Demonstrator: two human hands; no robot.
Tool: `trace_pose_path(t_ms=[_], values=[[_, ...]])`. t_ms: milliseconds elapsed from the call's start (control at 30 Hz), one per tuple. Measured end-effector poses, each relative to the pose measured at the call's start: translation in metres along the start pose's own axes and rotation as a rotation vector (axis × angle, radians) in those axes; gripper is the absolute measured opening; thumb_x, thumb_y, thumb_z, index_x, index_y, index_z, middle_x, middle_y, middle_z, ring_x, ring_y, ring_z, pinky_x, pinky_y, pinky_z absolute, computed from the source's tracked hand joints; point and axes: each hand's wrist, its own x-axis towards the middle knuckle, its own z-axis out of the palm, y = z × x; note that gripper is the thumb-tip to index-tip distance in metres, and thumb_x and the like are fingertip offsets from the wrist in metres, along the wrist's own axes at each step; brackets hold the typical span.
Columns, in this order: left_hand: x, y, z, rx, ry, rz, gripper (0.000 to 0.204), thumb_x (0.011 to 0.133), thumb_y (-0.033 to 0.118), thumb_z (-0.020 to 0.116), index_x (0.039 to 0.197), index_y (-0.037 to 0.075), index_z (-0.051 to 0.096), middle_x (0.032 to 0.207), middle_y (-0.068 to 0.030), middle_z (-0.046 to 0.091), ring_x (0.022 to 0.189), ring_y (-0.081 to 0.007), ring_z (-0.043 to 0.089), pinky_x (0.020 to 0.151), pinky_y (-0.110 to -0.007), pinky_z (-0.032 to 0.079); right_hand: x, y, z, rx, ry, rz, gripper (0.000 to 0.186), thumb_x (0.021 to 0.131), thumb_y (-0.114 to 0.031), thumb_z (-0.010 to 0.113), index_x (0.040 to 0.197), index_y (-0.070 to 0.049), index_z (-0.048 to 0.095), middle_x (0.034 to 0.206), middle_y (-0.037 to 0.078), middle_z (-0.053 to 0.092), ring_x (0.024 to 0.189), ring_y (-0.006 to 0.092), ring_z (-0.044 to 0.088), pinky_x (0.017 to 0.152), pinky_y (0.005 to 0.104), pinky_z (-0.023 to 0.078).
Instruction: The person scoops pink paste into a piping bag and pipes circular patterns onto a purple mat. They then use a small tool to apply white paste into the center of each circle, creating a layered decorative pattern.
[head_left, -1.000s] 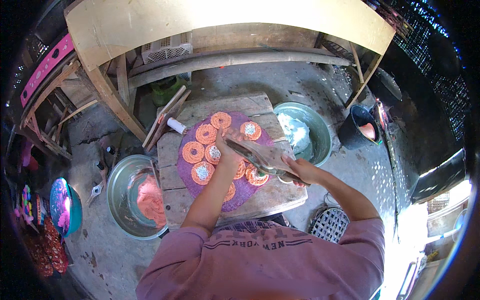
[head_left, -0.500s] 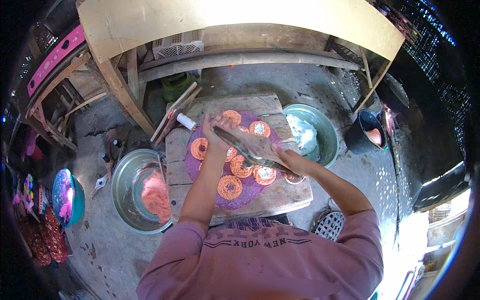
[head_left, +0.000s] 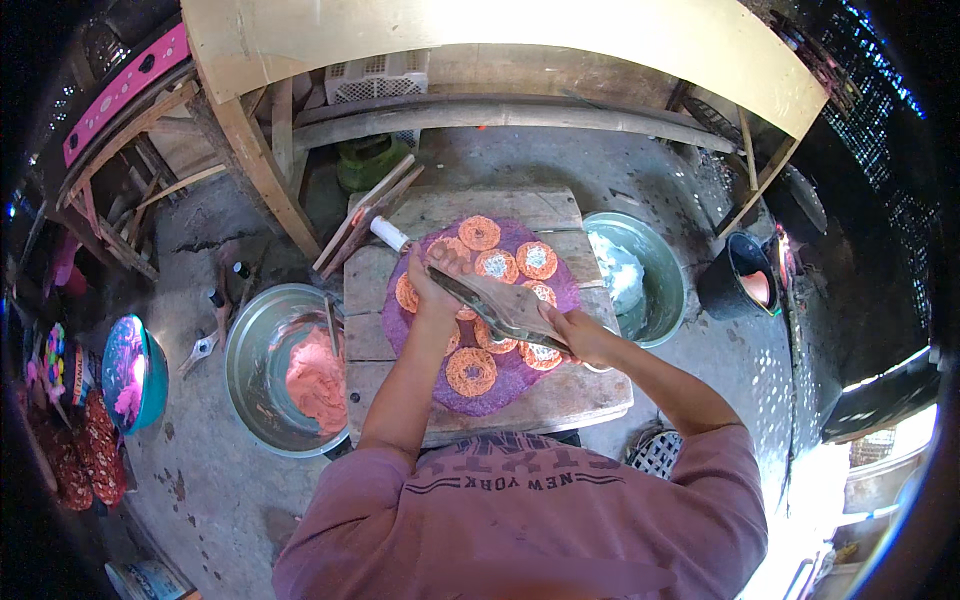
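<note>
Both hands grip a long, flat wooden tool [head_left: 505, 300] with a dark edge, held aslant above a round purple sheet [head_left: 498, 402]. My left hand [head_left: 438, 275] is closed around its upper left end. At the lower right end, my right hand [head_left: 582, 336] is wrapped on it. Beneath, several lacy orange rosettes [head_left: 470, 372] lie on the sheet, some with white centres; the tool and my hands partly cover them. A white cylinder [head_left: 389, 235] lies by the sheet's upper left edge, close to my left hand. The sheet rests on a low wooden table [head_left: 367, 300].
A metal basin [head_left: 250, 390] of orange-pink paste stands left of the table. Right of it are a green basin [head_left: 660, 310] with white paste and a black bucket [head_left: 720, 285]. Wooden slats [head_left: 365, 220] lean at the far left corner. A long bench [head_left: 500, 112] stands beyond.
The view has shifted, so the table and sheet sit slightly farther right in the picture. Both hands keep their hold on the wooden tool; more of the rosettes beyond it show.
</note>
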Motion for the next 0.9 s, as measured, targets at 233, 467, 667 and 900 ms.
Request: trace_pose_path(t_ms=[233, 467, 667, 900], values=[[-0.008, 0.029, 0.06, 0.208, -0.269, 0.045, 0.042, 0.096, 0.046, 0.042, 0.068, 0.015, 0.047, 0.054, 0.004, 0.041, 0.057, -0.0132, 0.047, 0.065, -0.031, 0.042, -0.015, -0.027, -0.006, 0.208, -0.12, -0.071, 0.081, 0.091, -0.072, 0.022, 0.077, -0.001, 0.06, 0.062, 0.009, 0.054, 0.062, 0.0158, 0.054, 0.057, 0.0322, 0.043], [-0.06, 0.025, 0.016, -0.029, -0.284, -0.007, 0.044, 0.093, 0.049, 0.04, 0.066, 0.014, 0.047, 0.052, 0.0027, 0.039, 0.051, -0.0135, 0.04, 0.061, -0.032, 0.038, -0.028, -0.028, 0.019, 0.101, -0.223, 0.048, 0.083, 0.09, -0.073, 0.021, 0.066, -0.002, 0.056, 0.052, 0.006, 0.05, 0.044, 0.0145, 0.049, 0.044, 0.0305, 0.041], [-0.063, 0.035, -0.006, -0.02, -0.251, 0.053, 0.042, 0.093, 0.047, 0.041, 0.067, 0.015, 0.048, 0.052, 0.0047, 0.042, 0.05, -0.0116, 0.042, 0.058, -0.03, 0.039, -0.017, -0.026, 0.033, 0.014, -0.132, 0.038, 0.088, 0.089, -0.075, 0.021, 0.064, 0.001, 0.055, 0.052, 0.008, 0.051, 0.045, 0.0173, 0.051, 0.047, 0.0322, 0.043], [-0.073, 0.029, -0.015, -0.043, -0.132, 0.052, 0.047, 0.092, 0.052, 0.04, 0.064, 0.015, 0.048, 0.049, 0.0039, 0.039, 0.047, -0.0128, 0.041, 0.055, -0.032, 0.039, -0.025, -0.021, 0.04, -0.054, -0.119, 0.073, 0.088, 0.089, -0.074, 0.021, 0.067, 0.002, 0.058, 0.053, 0.009, 0.051, 0.049, 0.0213, 0.054, 0.054, 0.0351, 0.046]])
